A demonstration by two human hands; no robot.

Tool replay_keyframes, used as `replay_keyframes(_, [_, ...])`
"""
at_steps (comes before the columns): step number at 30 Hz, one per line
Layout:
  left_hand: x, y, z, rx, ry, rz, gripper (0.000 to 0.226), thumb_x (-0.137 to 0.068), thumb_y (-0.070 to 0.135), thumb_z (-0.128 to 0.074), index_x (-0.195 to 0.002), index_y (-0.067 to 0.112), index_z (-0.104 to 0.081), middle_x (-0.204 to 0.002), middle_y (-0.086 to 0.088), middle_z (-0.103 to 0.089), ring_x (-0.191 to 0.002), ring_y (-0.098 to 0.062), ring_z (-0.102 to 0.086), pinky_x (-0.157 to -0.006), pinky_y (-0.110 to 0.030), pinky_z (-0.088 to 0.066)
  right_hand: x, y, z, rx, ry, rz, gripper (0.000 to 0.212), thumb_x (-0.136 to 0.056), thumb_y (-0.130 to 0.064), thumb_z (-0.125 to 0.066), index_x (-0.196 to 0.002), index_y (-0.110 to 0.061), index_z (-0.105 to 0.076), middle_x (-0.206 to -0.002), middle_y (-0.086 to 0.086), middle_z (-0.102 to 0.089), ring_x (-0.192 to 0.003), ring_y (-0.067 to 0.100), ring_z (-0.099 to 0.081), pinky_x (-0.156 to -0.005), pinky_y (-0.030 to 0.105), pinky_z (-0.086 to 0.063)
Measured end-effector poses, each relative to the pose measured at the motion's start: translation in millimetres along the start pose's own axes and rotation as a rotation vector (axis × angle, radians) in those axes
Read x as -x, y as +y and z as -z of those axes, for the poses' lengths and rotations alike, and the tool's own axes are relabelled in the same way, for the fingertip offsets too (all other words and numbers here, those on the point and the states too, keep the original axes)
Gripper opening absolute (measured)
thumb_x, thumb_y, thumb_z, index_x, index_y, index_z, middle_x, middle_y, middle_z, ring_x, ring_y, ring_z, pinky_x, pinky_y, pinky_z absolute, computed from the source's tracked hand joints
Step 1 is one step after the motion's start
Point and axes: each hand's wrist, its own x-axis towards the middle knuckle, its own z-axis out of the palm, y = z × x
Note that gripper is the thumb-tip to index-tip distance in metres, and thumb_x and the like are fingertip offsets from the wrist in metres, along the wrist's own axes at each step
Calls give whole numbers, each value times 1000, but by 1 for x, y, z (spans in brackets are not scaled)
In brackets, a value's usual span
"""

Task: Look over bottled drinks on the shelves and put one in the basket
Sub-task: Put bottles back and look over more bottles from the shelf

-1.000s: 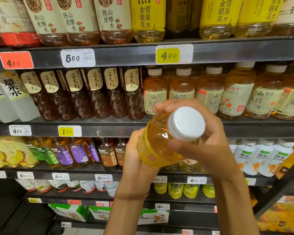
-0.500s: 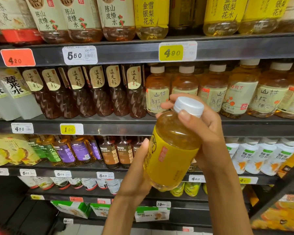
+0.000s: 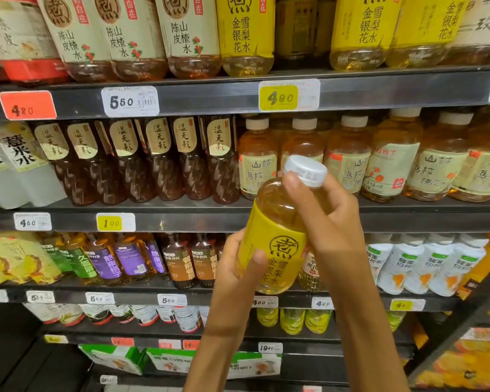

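Note:
Both hands hold a bottle (image 3: 277,236) of amber drink with a yellow label and a white cap (image 3: 306,169), nearly upright in front of the shelves. My left hand (image 3: 235,267) grips its lower body, thumb across the label. My right hand (image 3: 328,219) wraps the neck and shoulder just under the cap. The label's round logo and black characters face me. No basket is in view.
Dark shelves (image 3: 210,94) packed with bottled drinks fill the view: large yellow-label bottles (image 3: 245,35) on top, dark tea bottles (image 3: 159,159) and amber bottles (image 3: 348,157) behind my hands, white bottles (image 3: 433,264) lower right. Price tags (image 3: 279,97) line the shelf edges. Green cartons (image 3: 170,360) sit at the bottom.
The bottle has been tipped from cap-toward-me to nearly upright and turned, so its label now faces me. My left thumb has come round onto the label.

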Motion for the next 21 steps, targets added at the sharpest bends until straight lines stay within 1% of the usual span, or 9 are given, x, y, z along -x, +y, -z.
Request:
replay_keyframes(3, [-1, 2, 0, 13, -13, 34, 97, -59, 73, -72, -131, 12, -49, -119, -14, -67, -112, -30, -64, -87, -40, -56, 0, 0, 5, -51, -8, 6, 26, -85, -35, -68, -104, -18, -70, -98, 8, -73, -93, 25, -70, -77, 28, -56])
replay_keyframes(6, [-2, 4, 4, 66, 6, 150, 79, -70, 77, -53, -123, 19, -61, -120, -13, -67, -115, -27, -62, -90, -43, -55, -2, 1, 9, -239, -9, -132, 32, -79, -39, -71, -103, -17, -72, -101, 7, -74, -93, 22, -71, -75, 30, -57])
replay_keyframes(9, [1, 4, 7, 111, -136, 303, 60, -71, 71, -40, -106, 35, -74, -113, -1, -72, -108, -17, -67, -84, -31, -57, -8, 5, 13, -406, -7, -253, 37, -74, -42, -71, -97, -14, -75, -99, 12, -74, -94, 28, -70, -84, 43, -57])
replay_keyframes(11, [4, 6, 7, 144, -190, 376, 65, -73, 68, -41, -116, 29, -70, -118, -7, -70, -108, -24, -67, -90, -37, -56, -10, 6, 14, -419, -9, -286, 35, -76, -43, -68, -94, -14, -77, -98, 14, -74, -93, 31, -70, -84, 45, -57])
replay_keyframes(13, [7, 11, 4, 128, -221, 349, 76, -71, 73, -50, -125, 22, -63, -123, -13, -66, -110, -31, -64, -95, -43, -52, -13, 7, 15, -421, 12, -314, 35, -79, -44, -63, -90, -15, -77, -94, 13, -74, -89, 28, -71, -78, 40, -57])
replay_keyframes(15, [7, 14, 0, 90, -186, 269, 78, -61, 80, -62, -117, 24, -68, -118, -11, -69, -110, -29, -65, -94, -42, -53, -16, 6, 18, -367, 67, -298, 32, -83, -44, -61, -89, -16, -77, -92, 7, -75, -88, 22, -72, -74, 34, -57])
replay_keyframes(17, [7, 16, -3, 48, -152, 165, 68, -60, 77, -67, -108, 30, -72, -112, -6, -72, -106, -23, -68, -86, -34, -56, -18, 4, 18, -266, 86, -229, 30, -88, -44, -58, -92, -20, -75, -92, 2, -76, -89, 16, -72, -71, 27, -57])
replay_keyframes(19, [6, 20, -6, -15, -139, 97, 62, -66, 71, -66, -111, 28, -70, -110, -5, -73, -104, -22, -68, -85, -36, -57, -18, 4, 17, -223, 53, -220, 30, -85, -49, -58, -95, -24, -73, -92, 1, -76, -88, 15, -72, -69, 27, -58])
replay_keyframes(21, [4, 21, -7, -55, -124, 81, 77, -60, 73, -70, -117, 21, -65, -111, -7, -72, -103, -25, -68, -87, -40, -57, -16, 5, 15, -169, 27, -236, 36, -81, -50, -60, -106, -25, -68, -93, 1, -75, -86, 16, -72, -67, 29, -58])
